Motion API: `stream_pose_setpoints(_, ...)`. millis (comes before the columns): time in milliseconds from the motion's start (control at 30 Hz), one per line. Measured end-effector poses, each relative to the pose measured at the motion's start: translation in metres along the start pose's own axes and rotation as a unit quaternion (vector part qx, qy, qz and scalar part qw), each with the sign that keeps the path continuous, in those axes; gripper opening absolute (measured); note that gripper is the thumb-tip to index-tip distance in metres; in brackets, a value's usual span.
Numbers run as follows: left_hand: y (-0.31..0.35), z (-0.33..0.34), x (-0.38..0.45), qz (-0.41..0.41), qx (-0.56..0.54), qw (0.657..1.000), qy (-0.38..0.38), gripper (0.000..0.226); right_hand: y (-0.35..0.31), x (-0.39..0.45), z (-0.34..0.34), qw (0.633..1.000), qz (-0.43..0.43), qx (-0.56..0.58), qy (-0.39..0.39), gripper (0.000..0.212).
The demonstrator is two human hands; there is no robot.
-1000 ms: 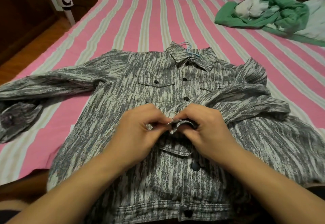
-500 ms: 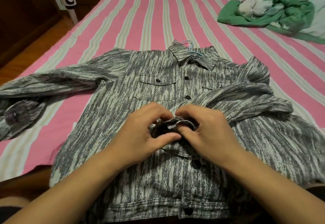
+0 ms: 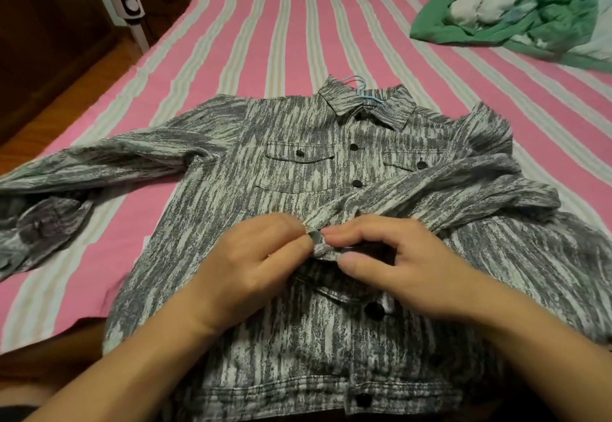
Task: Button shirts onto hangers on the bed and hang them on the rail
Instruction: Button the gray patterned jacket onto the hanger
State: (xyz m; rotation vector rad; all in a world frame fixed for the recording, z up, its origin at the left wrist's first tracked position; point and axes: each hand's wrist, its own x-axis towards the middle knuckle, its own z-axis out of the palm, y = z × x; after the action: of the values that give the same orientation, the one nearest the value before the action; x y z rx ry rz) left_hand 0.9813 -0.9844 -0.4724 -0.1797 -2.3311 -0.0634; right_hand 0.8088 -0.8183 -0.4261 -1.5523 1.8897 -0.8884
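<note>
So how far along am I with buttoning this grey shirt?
Done: the shirt lies on its blue hanger, upper placket buttons apparently fastened. In hand: left hand and right hand pinch the placket mid-chest. Left: whether the lower buttons are fastened is unclear; then hanging it.

Both hands point(image 3: 326, 257) pinch shirt point(image 3: 291, 190) placket mid-chest, perhaps at button; hanger point(image 3: 359, 85) in collar.
</note>
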Motion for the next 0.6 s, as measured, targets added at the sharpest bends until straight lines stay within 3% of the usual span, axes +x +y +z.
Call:
stream_pose_setpoints(67, 0.001, -0.001, -0.002, 0.028, 0.016, 0.999, 0.018, 0.011, 0.002, 0.001, -0.004, 1.0, 0.018, -0.01, -0.016, 0.044)
stream_pose_setpoints(133, 0.007, -0.001, -0.002, 0.054, 0.023, 0.998, 0.032, 0.017, 0.004, 0.004, -0.003, 0.998, 0.003, -0.064, 0.017, 0.037)
stream_pose_setpoints(267, 0.015, -0.004, 0.0, 0.086, 0.035, 0.995, 0.042, 0.018, 0.004, 0.009, 0.004, 0.964, -0.138, -0.222, 0.051, 0.036)
stream_pose_setpoints(467, 0.016, -0.001, -0.002, 0.086, 0.04, 0.995, 0.014, 0.026, 0.021, 0.013, 0.015, 0.937, -0.244, -0.239, 0.073, 0.022)
stream_pose_setpoints(600, 0.015, 0.0, -0.004, 0.069, 0.036, 0.997, 0.024, 0.025, 0.024, 0.012, 0.03, 0.933, -0.238, -0.242, 0.117, 0.024)
